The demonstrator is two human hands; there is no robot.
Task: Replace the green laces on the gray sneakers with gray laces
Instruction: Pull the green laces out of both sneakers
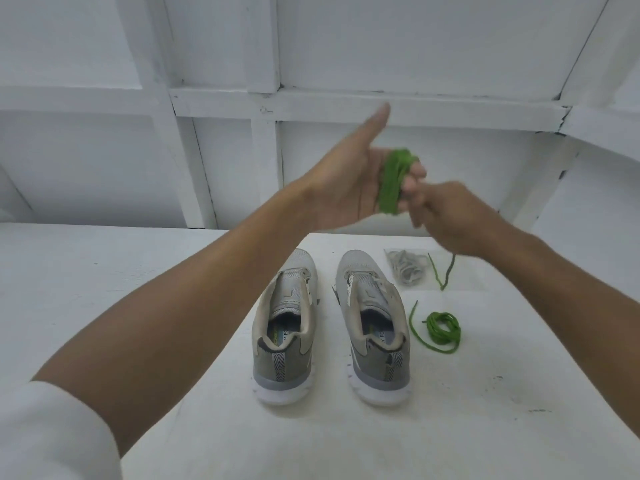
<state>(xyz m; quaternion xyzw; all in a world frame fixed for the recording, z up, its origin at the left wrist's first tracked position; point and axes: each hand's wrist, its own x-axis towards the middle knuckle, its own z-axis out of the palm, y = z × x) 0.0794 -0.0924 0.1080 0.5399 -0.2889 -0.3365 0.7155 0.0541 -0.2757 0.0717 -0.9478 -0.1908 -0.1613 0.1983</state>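
Observation:
Two gray sneakers stand side by side on the white table, heels toward me, the left sneaker (287, 327) and the right sneaker (375, 327), both without laces. My left hand (349, 181) is raised above them, thumb up, with a green lace (393, 183) wound around its fingers. My right hand (446, 216) is beside it, fingers curled, pinching the lace's free end, which trails down to the table (446, 271). A second green lace (441, 329) lies coiled right of the right sneaker. A bundle of gray laces (407, 266) lies beyond it.
The white table (519, 375) stands against a white panelled wall (381, 64) with a ledge. A lower white surface (104, 265) lies to the left of the table.

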